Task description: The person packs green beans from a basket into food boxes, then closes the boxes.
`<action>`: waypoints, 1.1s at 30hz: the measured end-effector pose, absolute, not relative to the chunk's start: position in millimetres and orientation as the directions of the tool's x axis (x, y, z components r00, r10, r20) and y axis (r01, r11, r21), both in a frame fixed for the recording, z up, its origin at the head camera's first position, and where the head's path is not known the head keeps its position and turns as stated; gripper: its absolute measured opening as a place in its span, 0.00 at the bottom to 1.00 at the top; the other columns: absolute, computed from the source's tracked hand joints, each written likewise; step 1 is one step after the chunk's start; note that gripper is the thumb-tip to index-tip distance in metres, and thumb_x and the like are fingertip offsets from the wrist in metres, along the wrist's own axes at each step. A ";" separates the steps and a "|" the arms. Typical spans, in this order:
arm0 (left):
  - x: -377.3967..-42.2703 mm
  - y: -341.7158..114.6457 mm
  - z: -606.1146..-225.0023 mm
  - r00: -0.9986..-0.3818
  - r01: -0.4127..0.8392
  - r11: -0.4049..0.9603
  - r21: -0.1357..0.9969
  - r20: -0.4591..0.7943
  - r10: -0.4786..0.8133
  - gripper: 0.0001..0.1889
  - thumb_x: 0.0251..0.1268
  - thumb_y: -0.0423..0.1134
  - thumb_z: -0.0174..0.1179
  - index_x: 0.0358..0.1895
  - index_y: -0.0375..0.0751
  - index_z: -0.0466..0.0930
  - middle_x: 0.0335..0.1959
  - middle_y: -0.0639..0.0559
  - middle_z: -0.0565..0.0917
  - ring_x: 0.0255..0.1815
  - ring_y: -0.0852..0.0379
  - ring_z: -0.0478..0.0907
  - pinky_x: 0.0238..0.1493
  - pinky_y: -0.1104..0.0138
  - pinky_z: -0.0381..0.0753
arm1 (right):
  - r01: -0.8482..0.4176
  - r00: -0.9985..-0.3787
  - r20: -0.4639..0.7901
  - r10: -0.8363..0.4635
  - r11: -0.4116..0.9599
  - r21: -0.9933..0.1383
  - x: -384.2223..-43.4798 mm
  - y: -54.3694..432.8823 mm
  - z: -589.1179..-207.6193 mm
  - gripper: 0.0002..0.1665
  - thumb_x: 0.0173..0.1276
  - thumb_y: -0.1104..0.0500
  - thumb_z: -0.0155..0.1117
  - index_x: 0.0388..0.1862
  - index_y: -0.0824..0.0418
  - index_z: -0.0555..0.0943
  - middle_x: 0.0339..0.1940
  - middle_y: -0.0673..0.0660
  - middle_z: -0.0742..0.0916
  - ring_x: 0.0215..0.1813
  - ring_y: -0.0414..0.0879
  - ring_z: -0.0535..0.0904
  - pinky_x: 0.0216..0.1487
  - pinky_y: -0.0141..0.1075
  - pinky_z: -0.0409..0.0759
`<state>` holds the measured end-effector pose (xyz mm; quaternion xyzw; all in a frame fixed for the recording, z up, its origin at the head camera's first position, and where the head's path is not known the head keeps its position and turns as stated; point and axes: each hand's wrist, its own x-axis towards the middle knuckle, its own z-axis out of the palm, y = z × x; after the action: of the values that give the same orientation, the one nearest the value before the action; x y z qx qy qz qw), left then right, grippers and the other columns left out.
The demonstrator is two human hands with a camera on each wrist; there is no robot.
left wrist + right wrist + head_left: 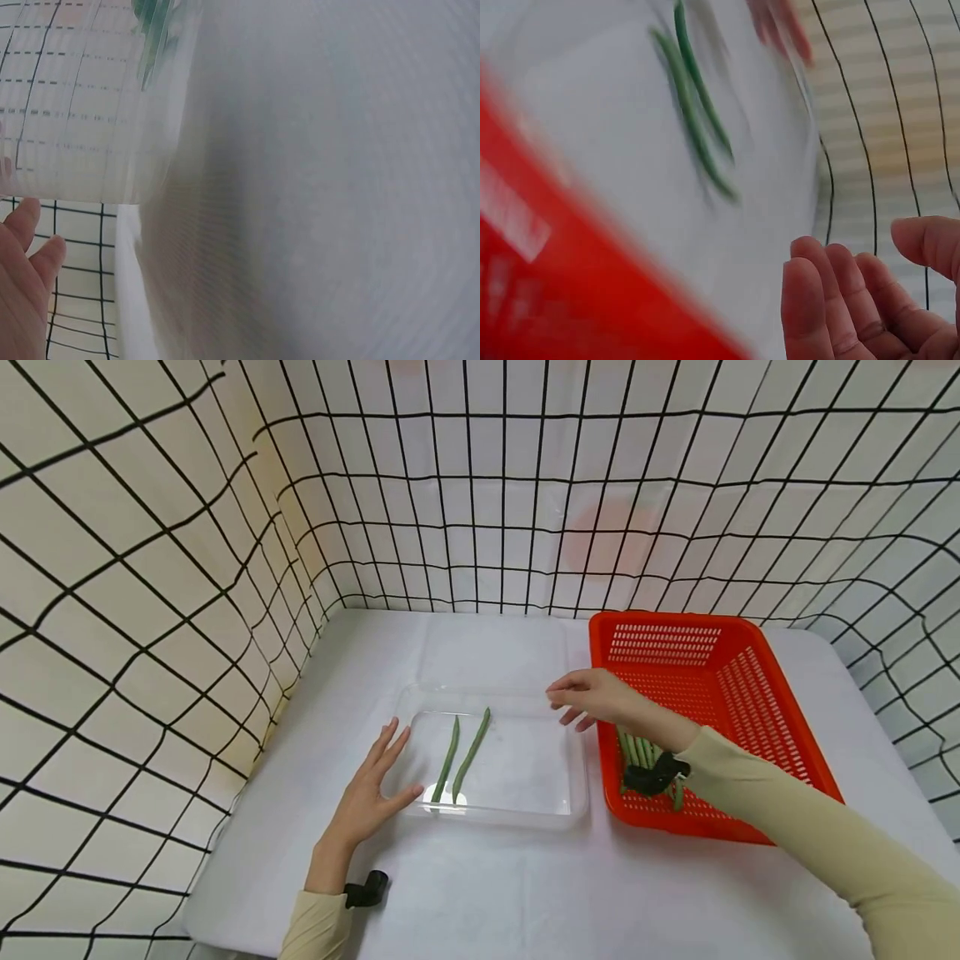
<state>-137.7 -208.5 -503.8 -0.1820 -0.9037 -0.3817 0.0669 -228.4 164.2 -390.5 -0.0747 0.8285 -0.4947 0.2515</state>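
Note:
Two green beans [471,756] lie side by side in the left part of a clear plastic tray [510,818]. My left hand [369,792] is at the tray's left wall, fingers spread and thumb by the front rim. Over the gap between the tray's right edge and a red basket [787,718] hovers my right hand [592,693], its fingers loosely bent with nothing between them. More green beans [637,750] are in the basket's left part, partly hidden under my right wrist. In the right wrist view the fingers [804,307] and thumb stand apart.
A white cloth covers the table [480,885]. Black wire mesh [502,485] stands behind and along both sides, with white sheeting behind it. The basket's raised rim stands right beside the tray. A black wrist camera [367,889] sits on my left wrist.

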 end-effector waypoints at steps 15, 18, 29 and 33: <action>-135.2 -211.3 -501.9 -0.919 0.392 0.628 0.672 0.264 0.291 0.44 0.56 0.52 0.67 0.75 0.58 0.53 0.76 0.61 0.46 0.75 0.53 0.42 0.59 0.38 0.58 | 0.324 -0.848 -0.508 -0.149 0.612 -0.721 -227.2 325.5 -447.0 0.35 0.72 0.48 0.55 0.57 0.80 0.69 0.46 0.71 0.81 0.39 0.53 0.82 0.41 0.46 0.81; -135.2 -211.4 -502.2 -0.920 0.390 0.626 0.676 0.257 0.296 0.44 0.57 0.53 0.66 0.75 0.59 0.52 0.76 0.61 0.45 0.75 0.53 0.41 0.60 0.38 0.58 | 0.347 -0.825 -0.543 -0.157 0.619 -0.705 -223.0 330.9 -457.2 0.32 0.73 0.49 0.54 0.54 0.81 0.71 0.41 0.68 0.82 0.36 0.52 0.82 0.39 0.45 0.82; -136.0 -209.8 -502.5 -0.919 0.394 0.624 0.675 0.268 0.291 0.44 0.57 0.52 0.67 0.75 0.61 0.52 0.76 0.61 0.46 0.75 0.54 0.42 0.60 0.39 0.58 | 0.434 -0.810 -0.573 -0.128 0.526 -0.732 -218.7 314.9 -466.9 0.15 0.69 0.54 0.61 0.41 0.68 0.82 0.27 0.55 0.85 0.26 0.45 0.80 0.31 0.39 0.81; -137.0 -208.9 -502.3 -0.917 0.397 0.624 0.673 0.271 0.291 0.44 0.57 0.52 0.67 0.75 0.60 0.52 0.76 0.61 0.46 0.75 0.53 0.42 0.60 0.38 0.58 | 0.439 -0.814 -0.568 -0.123 0.511 -0.739 -217.6 310.8 -467.0 0.16 0.67 0.56 0.64 0.45 0.69 0.80 0.26 0.55 0.85 0.27 0.46 0.81 0.31 0.39 0.82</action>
<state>-137.0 -208.9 -502.3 -0.1916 -0.8985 -0.3892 0.0677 -217.6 310.8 -467.0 0.0964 0.8195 -0.4850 0.2896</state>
